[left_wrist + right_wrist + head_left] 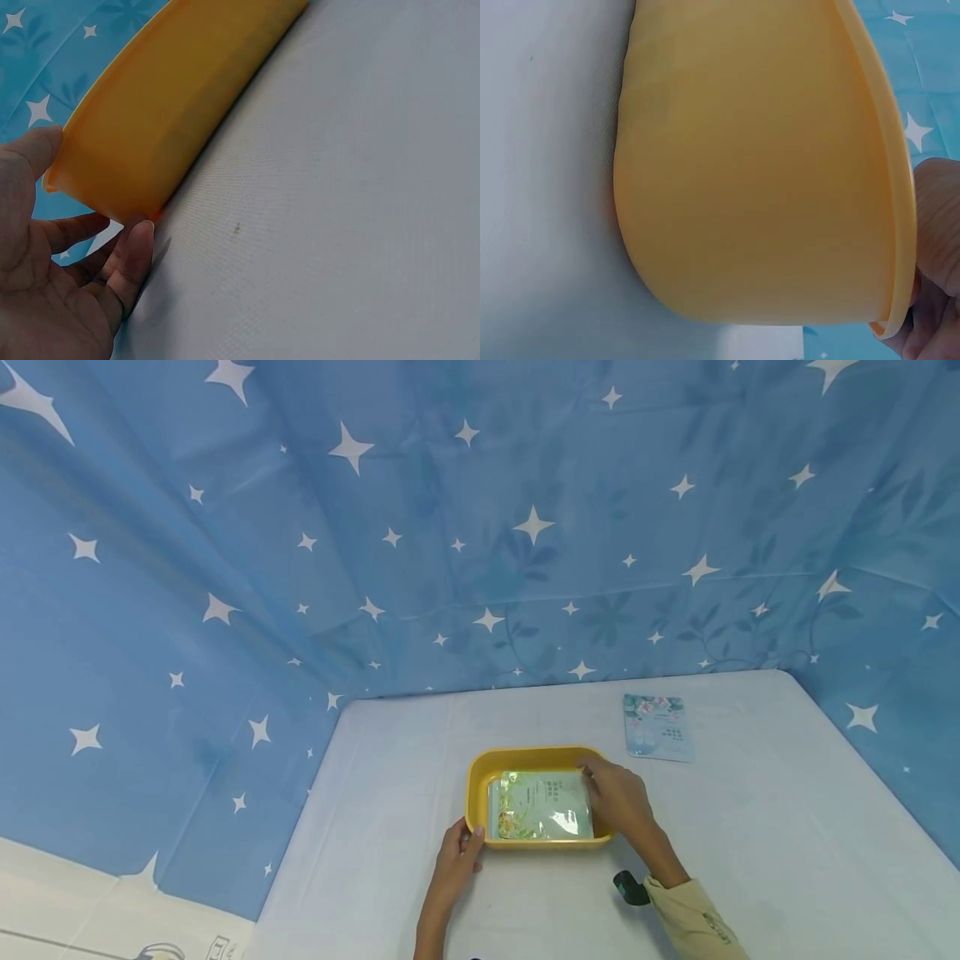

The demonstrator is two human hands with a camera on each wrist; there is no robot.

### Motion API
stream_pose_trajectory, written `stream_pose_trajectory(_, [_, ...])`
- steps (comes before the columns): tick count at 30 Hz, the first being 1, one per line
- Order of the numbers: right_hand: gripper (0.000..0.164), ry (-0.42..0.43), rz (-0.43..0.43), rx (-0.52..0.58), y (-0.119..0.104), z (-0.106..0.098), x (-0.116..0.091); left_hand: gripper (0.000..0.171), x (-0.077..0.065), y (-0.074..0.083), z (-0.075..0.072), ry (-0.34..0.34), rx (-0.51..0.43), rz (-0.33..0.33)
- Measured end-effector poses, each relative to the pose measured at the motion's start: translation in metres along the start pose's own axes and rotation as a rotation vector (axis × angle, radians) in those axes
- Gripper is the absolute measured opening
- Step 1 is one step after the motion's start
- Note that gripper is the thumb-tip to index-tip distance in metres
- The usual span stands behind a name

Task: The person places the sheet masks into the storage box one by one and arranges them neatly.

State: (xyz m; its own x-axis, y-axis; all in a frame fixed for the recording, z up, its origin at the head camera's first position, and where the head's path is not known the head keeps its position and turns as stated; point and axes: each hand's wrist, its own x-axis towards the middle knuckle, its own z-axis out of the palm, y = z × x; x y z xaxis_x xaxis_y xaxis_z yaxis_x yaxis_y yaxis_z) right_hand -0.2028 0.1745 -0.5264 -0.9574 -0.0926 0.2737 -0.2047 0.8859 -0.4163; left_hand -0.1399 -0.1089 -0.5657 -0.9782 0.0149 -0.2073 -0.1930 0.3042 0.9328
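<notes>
A yellow plastic basin (pixel 540 844) stands on the white table. In it lies a pale green face mask sachet (pixel 536 810) with a floral print, and a pale bluish edge shows along its left side. My left hand (pixel 457 858) grips the basin's near left corner; in the left wrist view the thumb is at the rim and the other fingers lie against the outer wall. Reaching over the basin's right end, my right hand (pixel 618 795) pinches the sachet's right edge. The right wrist view mostly shows the basin's outer wall (pixel 757 172), which hides those fingertips.
A blue floral sachet (pixel 658 727) lies flat behind and to the right of the basin. White cloth covers the table (pixel 390 760). A blue curtain (pixel 450 543) with white stars hangs along the back and sides. A black device (pixel 632 888) is at the right wrist.
</notes>
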Motion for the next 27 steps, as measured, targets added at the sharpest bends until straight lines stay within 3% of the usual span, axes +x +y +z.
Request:
stream_pose_trajectory(8, [0.014,0.001,-0.01,-0.004,-0.0008,0.0003,-0.0006,0.07,0.0026,0.0003,0.0008,0.003,0.016,0.001])
stream_pose_trajectory(20, [0.018,-0.084,0.003,-0.047,-0.0061,-0.0015,-0.0024,0.073,0.0024,-0.0008,0.0002,0.005,0.026,-0.036])
stream_pose_trajectory(27, [0.022,-0.135,0.006,-0.1,-0.0075,-0.0004,-0.0006,0.072,0.0012,-0.0005,0.0004,0.004,0.015,-0.025])
